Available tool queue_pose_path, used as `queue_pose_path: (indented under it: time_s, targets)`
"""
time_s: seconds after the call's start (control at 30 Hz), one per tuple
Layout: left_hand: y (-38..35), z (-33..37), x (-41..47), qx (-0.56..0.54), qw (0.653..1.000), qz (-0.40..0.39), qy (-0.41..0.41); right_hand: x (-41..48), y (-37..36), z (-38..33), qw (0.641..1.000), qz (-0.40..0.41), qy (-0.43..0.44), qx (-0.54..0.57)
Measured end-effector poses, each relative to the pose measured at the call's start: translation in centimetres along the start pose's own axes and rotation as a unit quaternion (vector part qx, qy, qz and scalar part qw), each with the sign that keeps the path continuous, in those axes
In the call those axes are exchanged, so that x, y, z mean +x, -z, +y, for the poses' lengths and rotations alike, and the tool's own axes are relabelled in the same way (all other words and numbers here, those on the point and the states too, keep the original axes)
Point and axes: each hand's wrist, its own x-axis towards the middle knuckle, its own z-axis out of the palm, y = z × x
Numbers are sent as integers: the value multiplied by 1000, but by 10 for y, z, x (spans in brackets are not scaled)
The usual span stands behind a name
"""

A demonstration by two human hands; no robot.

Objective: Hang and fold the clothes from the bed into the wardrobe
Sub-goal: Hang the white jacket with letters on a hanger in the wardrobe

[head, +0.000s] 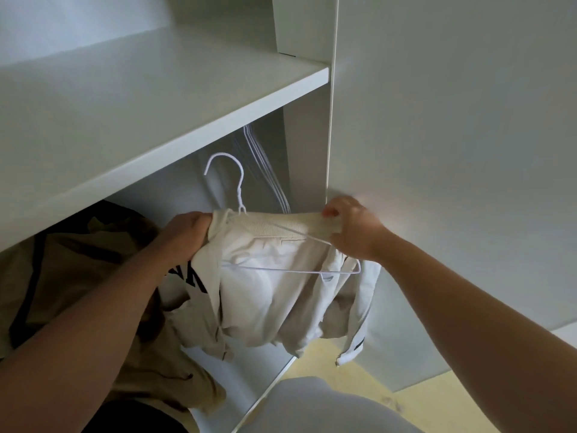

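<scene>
Holding one cream jacket [271, 301] on one white wire hanger [239, 190], between both grips, in front of the open wardrobe. Left grip [184, 232] is curled tight round the jacket's left shoulder. Right grip [352, 228] pinches the other end of the ribbed collar between thumb and fingers; the hanger wire looks to run under that pinch too. The hook stands just above and between the grips, free, not on anything. The rail is not in view, hidden by the shelf [156, 104] above both grips.

Risks, my read:
- The hanger's right arm shows outside the fabric below the right grip, so that shoulder isn't seated. Release now and the jacket likely slides off that side.
- The hook goes up blind under the shelf edge, so it could clip the edge or miss the rail.
- Spare hangers [265, 170] hang just behind the hook and are easy to snag.
- Tan garment [78, 260] hangs close beside the left grip, so a sleeve could drag on it.
- A loose strap end dangling below the right grip could catch the door [452, 120].

Count: 2 grips, both busy; 1 jacket; 1 hanger in hand; spare hangers, several, too overlapped to count; 1 tan garment; 1 shelf; 1 door.
</scene>
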Motion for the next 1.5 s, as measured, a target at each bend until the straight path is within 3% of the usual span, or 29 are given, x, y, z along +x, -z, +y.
queue_pose_path:
  time_s: [0.13,0.33,0.53,0.8,0.97,1.1,1.3,1.5]
  targets:
    - [-3,0,-13,47,999,-5,-5,1,-10,-8,996,-21,0,-88]
    - [-14,0,-17,128,988,69,41,9,-15,-23,983,45,-90,-152]
    - [-16,5,-25,238,965,112,12,8,-21,-20,972,119,-62,-193]
    - [-18,25,-20,273,951,129,70,1,-14,-25,962,122,-90,-229]
    - [-26,28,-13,267,957,90,65,-4,-7,-34,958,95,-132,-235]
    - [-34,20,-4,173,982,-12,73,-11,-1,-32,959,58,-172,-218]
    - [-57,18,-7,67,984,-150,-69,-25,-9,-9,963,2,-235,-129]
    - [-87,37,-19,17,974,-137,-182,-66,-17,8,961,-49,-270,-38]
